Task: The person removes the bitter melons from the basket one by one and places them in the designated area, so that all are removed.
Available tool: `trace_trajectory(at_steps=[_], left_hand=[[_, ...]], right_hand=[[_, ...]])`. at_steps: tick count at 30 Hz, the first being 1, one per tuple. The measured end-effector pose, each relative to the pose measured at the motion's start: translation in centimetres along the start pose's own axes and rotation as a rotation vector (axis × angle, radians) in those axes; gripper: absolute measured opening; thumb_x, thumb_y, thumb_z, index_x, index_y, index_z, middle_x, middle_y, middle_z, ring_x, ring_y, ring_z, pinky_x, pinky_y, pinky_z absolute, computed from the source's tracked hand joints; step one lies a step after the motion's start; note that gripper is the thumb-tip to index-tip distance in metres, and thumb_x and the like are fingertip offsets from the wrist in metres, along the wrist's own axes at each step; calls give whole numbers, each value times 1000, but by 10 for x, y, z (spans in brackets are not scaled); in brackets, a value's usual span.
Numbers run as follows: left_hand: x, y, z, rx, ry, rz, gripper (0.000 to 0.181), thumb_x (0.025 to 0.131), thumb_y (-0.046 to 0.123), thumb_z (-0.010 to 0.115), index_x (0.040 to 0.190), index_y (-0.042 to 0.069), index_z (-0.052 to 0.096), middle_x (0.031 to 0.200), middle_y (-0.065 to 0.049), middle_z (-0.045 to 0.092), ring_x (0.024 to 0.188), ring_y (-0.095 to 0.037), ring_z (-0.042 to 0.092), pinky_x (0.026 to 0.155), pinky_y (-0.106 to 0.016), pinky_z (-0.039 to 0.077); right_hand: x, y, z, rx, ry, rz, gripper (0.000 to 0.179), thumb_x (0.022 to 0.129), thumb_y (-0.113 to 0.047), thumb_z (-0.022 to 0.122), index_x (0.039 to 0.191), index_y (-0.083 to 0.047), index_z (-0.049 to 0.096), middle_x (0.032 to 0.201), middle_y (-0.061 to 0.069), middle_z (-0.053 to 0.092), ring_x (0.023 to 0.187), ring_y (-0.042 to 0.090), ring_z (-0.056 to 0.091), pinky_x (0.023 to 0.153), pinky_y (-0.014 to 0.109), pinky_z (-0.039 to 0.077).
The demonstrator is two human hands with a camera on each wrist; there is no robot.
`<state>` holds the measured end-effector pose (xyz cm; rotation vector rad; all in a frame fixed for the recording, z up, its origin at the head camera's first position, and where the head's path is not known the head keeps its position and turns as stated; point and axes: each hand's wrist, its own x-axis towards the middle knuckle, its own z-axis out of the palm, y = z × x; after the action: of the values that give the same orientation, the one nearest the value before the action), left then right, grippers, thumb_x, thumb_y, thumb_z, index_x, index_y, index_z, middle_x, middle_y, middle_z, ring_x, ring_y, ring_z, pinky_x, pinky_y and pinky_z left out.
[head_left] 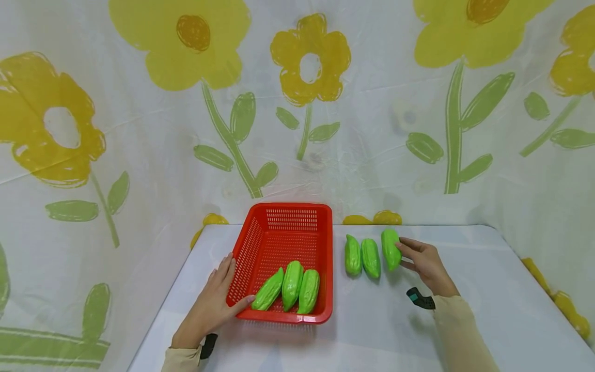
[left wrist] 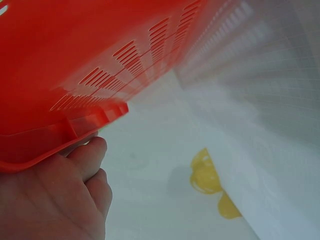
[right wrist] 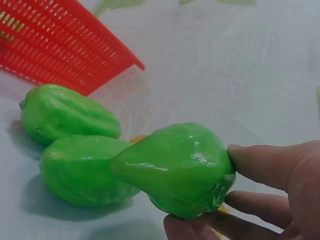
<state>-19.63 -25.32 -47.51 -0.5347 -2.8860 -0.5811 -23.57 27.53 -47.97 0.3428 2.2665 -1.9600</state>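
My right hand [head_left: 425,261] pinches a glossy bright-green gourd [right wrist: 175,170], thumb on one side and fingertips below it. This gourd has lengthwise ridges and a tapered end. Just left of it on the table are two similar gourds, one [head_left: 353,256] with a pointed tip and another [head_left: 371,258] beside it. A red plastic basket [head_left: 325,258] with slotted walls stands left of them, holding three green gourds [head_left: 292,284] at its near end. My left hand [head_left: 211,302] grips the basket's left rim, thumb over the near corner; in the left wrist view the fingers [left wrist: 92,155] curl under the rim.
The white table [head_left: 372,330] reaches to a pale cloth backdrop [head_left: 362,165] printed with yellow flowers, behind and at both sides. A dark wrist strap [head_left: 420,298] sits at the right sleeve, and another [head_left: 208,346] at the left.
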Motion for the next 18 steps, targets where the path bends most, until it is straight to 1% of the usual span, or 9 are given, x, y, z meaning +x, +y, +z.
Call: trace_trajectory(at_steps=[8, 13, 18], left_hand=[[0, 0, 1, -2, -7, -7, 105, 89, 60, 68, 161, -5, 27, 171, -23, 23, 157, -42, 26, 124, -66, 26], [1, -1, 1, -1, -10, -8, 105, 90, 61, 67, 161, -5, 27, 171, -22, 22, 157, -42, 26, 125, -66, 26], [0, -1, 1, 1, -12, -5, 105, 90, 61, 67, 160, -5, 27, 171, -22, 22, 157, -42, 26, 125, -66, 26]], right_hand=[[0, 6, 0, 0, -3, 5, 79, 102, -43, 63, 160, 2, 33, 165, 24, 34, 97, -15, 60, 93, 23, 60], [0, 8, 1, 4, -4, -2, 77, 103, -41, 62, 160, 2, 33, 164, 23, 35, 96, -16, 61, 94, 23, 60], [1, 11, 1, 1, -4, -4, 78, 103, -42, 62, 160, 2, 32, 165, 24, 34, 96, -16, 61, 94, 23, 60]])
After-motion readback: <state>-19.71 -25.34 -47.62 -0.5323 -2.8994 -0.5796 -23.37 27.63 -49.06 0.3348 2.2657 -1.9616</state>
